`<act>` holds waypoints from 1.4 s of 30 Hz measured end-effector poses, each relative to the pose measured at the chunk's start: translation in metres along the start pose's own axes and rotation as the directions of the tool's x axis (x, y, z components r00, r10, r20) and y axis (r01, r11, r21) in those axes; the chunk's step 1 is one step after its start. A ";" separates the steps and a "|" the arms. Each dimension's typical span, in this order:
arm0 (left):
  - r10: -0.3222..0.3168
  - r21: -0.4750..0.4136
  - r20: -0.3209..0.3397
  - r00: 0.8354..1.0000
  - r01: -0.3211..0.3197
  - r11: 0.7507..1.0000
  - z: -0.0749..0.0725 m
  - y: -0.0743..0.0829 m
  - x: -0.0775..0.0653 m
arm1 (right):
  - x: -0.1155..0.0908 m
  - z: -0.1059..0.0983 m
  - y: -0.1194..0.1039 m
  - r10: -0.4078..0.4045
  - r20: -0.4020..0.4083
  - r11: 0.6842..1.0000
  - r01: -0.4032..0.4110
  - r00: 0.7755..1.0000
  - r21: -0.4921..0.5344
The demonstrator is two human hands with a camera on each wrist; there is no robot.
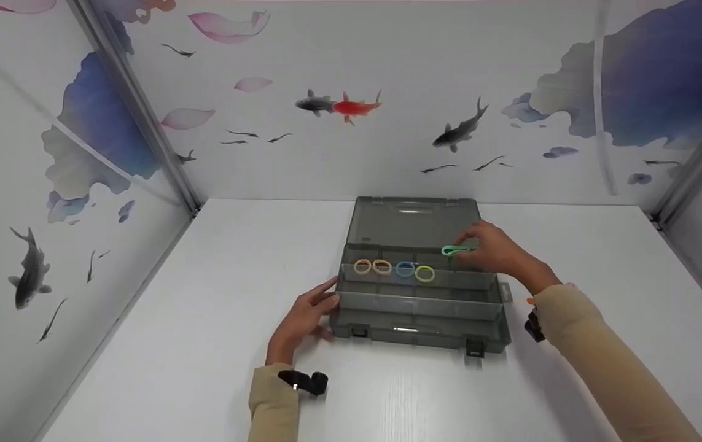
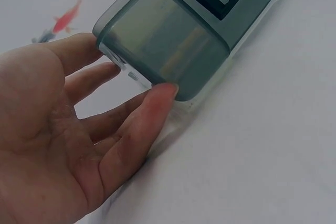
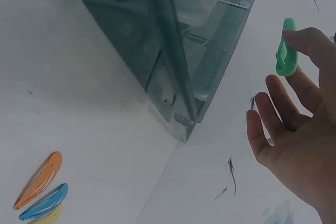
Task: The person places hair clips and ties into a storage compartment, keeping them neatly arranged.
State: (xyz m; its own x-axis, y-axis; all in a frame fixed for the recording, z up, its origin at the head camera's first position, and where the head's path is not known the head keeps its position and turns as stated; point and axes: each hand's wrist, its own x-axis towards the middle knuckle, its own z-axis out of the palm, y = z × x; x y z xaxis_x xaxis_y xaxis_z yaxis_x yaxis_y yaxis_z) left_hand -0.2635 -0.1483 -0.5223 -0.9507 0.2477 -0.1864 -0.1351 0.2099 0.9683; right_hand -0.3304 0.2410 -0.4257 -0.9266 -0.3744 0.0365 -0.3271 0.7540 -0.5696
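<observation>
A smoky grey plastic compartment box (image 1: 421,337) stands with its lid (image 1: 412,222) folded back toward the wall. My left hand (image 1: 301,322) rests against its left end, fingertips on the corner and side wall. My right hand (image 1: 492,248) pinches a green hair tie (image 1: 455,250) between thumb and fingertips, above the box's rear compartment. In the right wrist view the squeezed green loop (image 3: 286,56) shows clearly, the other fingers spread loosely. Along the divider hang two orange hair ties (image 1: 362,266), a blue one (image 1: 405,269) and a yellow one (image 1: 424,274).
On the white table (image 1: 215,270), right of the box, lie an orange hair clip (image 3: 39,179), a blue clip (image 3: 44,202) and a yellow clip (image 3: 50,216); my right sleeve mostly covers them in the head view. Panels printed with fish (image 1: 355,107) enclose the table.
</observation>
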 end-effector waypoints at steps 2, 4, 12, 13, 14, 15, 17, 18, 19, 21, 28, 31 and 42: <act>0.001 -0.003 0.003 1.000 -0.001 1.000 0.001 0.000 0.000 | 0.003 0.001 -0.001 -0.003 0.002 1.000 0.003 1.000 -0.017; 0.000 -0.002 0.003 1.000 0.000 1.000 0.001 0.001 0.000 | 0.006 0.002 -0.001 0.000 0.001 1.000 0.000 1.000 -0.023; 0.002 0.006 -0.002 1.000 -0.002 1.000 0.002 0.001 0.000 | 0.010 0.013 0.007 0.089 0.038 0.995 -0.091 0.995 0.048; 0.003 0.006 0.000 1.000 -0.003 1.000 0.001 0.001 0.001 | 0.010 0.013 0.008 0.102 0.042 0.993 -0.104 0.994 0.059; 0.003 0.005 0.000 1.000 -0.003 1.000 0.001 0.000 0.001 | 0.009 0.014 0.009 0.117 0.045 0.990 -0.120 0.992 0.072; 0.004 0.005 -0.001 1.000 -0.004 1.000 0.001 0.000 0.001 | 0.009 0.014 0.010 0.132 0.049 0.987 -0.135 0.990 0.081; 0.005 0.003 -0.003 1.000 -0.005 1.000 0.000 -0.001 0.001 | 0.010 0.014 0.011 0.157 0.054 0.982 -0.161 0.986 0.094; 0.004 0.003 -0.005 1.000 -0.004 1.000 0.000 -0.001 0.000 | 0.010 0.013 0.011 0.165 0.054 0.981 -0.170 0.985 0.097; 0.003 0.002 -0.007 1.000 -0.003 1.000 -0.001 -0.002 0.000 | 0.010 0.013 0.011 0.174 0.056 0.979 -0.179 0.983 0.100; -0.001 0.002 -0.008 1.000 0.001 1.000 -0.001 -0.002 0.000 | 0.011 0.013 0.010 0.187 0.060 0.975 -0.193 0.981 0.108; 0.002 -0.001 -0.001 1.000 -0.002 1.000 0.000 0.000 0.000 | 0.012 0.017 0.005 0.227 0.101 0.968 -0.236 0.969 0.089; -0.004 -0.010 0.002 1.000 0.004 1.000 0.000 -0.001 0.000 | 0.013 0.020 0.005 0.253 0.110 0.965 -0.259 0.961 0.044; -0.002 -0.020 0.009 1.000 0.002 1.000 0.000 0.001 -0.001 | 0.018 0.025 0.003 0.281 0.107 0.959 -0.275 0.954 -0.064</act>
State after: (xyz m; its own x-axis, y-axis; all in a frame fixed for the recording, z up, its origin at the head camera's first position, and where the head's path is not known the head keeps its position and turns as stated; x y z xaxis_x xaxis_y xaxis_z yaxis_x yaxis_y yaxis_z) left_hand -0.2626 -0.1478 -0.5210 -0.9478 0.2560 -0.1899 -0.1429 0.1912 0.9711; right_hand -0.3434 0.2237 -0.4473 -0.9557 -0.2032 -0.2129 -0.0707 0.8606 -0.5043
